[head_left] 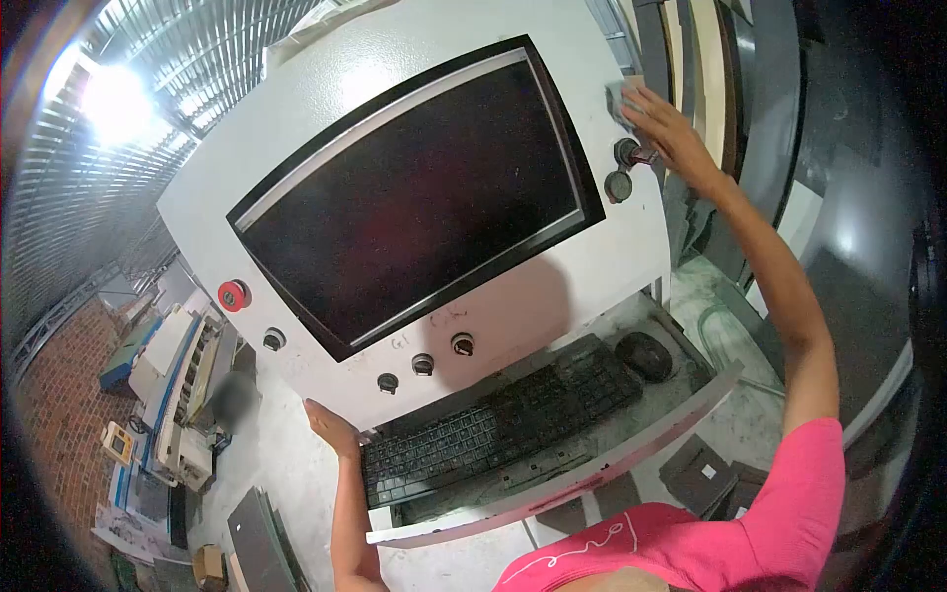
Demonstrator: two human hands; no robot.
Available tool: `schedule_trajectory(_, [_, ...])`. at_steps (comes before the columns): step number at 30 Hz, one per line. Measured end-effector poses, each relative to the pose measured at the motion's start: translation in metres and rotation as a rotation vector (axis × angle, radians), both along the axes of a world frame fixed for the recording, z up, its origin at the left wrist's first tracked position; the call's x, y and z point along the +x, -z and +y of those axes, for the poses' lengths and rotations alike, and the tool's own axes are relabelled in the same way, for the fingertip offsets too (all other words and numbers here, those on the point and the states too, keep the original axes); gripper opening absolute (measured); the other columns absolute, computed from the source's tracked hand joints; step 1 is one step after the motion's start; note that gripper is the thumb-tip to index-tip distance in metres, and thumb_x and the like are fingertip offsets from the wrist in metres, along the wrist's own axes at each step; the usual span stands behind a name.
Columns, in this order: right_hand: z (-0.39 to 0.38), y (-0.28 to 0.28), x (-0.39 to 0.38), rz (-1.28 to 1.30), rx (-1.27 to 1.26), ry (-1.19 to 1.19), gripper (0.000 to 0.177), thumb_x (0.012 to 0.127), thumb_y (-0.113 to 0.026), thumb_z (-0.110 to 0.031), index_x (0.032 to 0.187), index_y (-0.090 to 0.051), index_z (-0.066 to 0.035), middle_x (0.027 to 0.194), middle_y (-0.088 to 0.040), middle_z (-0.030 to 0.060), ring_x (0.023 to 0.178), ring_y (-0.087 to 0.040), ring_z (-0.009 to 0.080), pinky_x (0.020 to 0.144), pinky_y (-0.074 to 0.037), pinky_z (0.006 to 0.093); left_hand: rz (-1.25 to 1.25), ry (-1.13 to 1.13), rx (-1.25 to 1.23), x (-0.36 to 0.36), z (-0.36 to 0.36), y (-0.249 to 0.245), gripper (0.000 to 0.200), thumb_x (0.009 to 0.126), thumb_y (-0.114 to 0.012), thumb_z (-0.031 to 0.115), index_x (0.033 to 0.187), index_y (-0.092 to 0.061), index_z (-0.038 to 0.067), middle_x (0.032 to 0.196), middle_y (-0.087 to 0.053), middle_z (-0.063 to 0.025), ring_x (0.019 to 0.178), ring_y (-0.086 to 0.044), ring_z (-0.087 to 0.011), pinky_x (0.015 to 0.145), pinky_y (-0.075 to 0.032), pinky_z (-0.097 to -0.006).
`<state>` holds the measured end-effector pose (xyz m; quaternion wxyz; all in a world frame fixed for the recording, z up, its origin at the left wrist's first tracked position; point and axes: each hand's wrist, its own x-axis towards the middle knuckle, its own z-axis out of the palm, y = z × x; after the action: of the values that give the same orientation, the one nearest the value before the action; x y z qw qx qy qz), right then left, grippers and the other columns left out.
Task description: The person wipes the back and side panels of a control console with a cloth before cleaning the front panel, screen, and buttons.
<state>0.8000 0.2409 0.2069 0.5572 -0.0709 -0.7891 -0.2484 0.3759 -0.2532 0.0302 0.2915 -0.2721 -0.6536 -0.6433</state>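
A white control cabinet (395, 49) with a dark screen (424, 197) fills the middle of the head view. At its upper right edge, my right hand (676, 138) presses a grey-blue cloth (621, 104) against the panel, fingers closed over it. Just below that hand are a black round socket (625, 151) and its round cap (619, 186). My left hand (332, 428) lies at the cabinet's lower left corner, fingers stretched out and partly turned from view. Beside it, a dusty black keyboard (493, 424) rests on a pull-out tray (592, 483) with a black mouse (644, 356).
On the panel are a red emergency button (233, 295) and several black knobs (422, 365). Large boards (764, 109) lean at the right. Another machine (178, 395) stands at the left by a brick wall (69, 395). Dark panels (258, 538) lie below.
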Motion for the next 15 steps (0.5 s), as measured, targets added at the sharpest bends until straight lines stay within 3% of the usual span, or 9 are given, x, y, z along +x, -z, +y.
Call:
schedule_trajectory(6, [0.009,0.031,0.015,-0.06,-0.105,-0.054,0.052,0.078,-0.061,0.003,0.126,-0.055,-0.016,0.145,-0.039,0.0043,0.129,-0.042,0.0288,0.103,-0.04,0.0359,0.122,-0.124,-0.087,-0.015,-0.003,0.012,0.055,0.103,-0.028,0.035,0.114,-0.053,-0.013,0.106,-0.061,-0.0204,0.094,-0.056,-0.0266,0.085,-0.044,-0.0363])
schedule_trajectory(7, [0.017,0.023,0.011,-0.026,-0.134,-0.127,0.047,0.078,-0.062,0.001,0.122,-0.057,-0.015,0.139,-0.045,0.0066,0.124,-0.047,0.0293,0.1,-0.042,0.0362,0.204,-0.195,-0.166,-0.023,-0.004,0.017,0.055,0.103,-0.027,0.036,0.114,-0.053,-0.012,0.107,-0.061,-0.0205,0.094,-0.056,-0.0271,0.086,-0.044,-0.0365])
schedule_trajectory(9, [0.023,-0.001,0.003,0.008,-0.159,-0.195,0.043,0.078,-0.062,0.0,0.119,-0.059,-0.014,0.133,-0.05,0.0088,0.119,-0.051,0.0298,0.097,-0.044,0.0366,0.121,-0.151,-0.109,0.001,0.002,0.0,0.056,0.103,-0.026,0.036,0.115,-0.053,-0.012,0.107,-0.06,-0.0205,0.095,-0.056,-0.0275,0.086,-0.044,-0.0366])
schedule_trajectory(11, [0.004,-0.042,-0.012,0.148,-0.379,-0.3,0.038,0.08,-0.061,-0.003,0.117,-0.059,-0.013,0.113,-0.058,0.013,0.1,-0.058,0.0312,0.087,-0.048,0.0366,0.038,-0.112,-0.056,0.009,0.003,-0.006,0.056,0.103,-0.026,0.036,0.115,-0.053,-0.011,0.107,-0.06,-0.0205,0.096,-0.056,-0.0279,0.086,-0.044,-0.0367])
schedule_trajectory(13, [0.002,-0.085,-0.021,0.197,-0.022,0.134,0.031,0.084,-0.06,0.0,0.113,-0.059,-0.01,0.113,-0.055,0.0116,0.102,-0.058,0.0288,0.089,-0.049,0.0343,0.075,-0.087,-0.067,0.009,0.003,-0.006,0.056,0.103,-0.025,0.036,0.116,-0.053,-0.011,0.108,-0.061,-0.02,0.096,-0.057,-0.0279,0.086,-0.044,-0.0368])
schedule_trajectory(15, [0.024,-0.126,-0.03,0.184,0.108,0.127,0.029,0.083,-0.061,-0.002,0.111,-0.057,-0.009,0.115,-0.054,0.0091,0.098,-0.059,0.0266,0.085,-0.05,0.0361,0.076,-0.088,-0.056,0.007,0.002,-0.005,0.056,0.103,-0.025,0.036,0.116,-0.053,-0.011,0.108,-0.06,-0.0201,0.096,-0.057,-0.0278,0.086,-0.044,-0.0369])
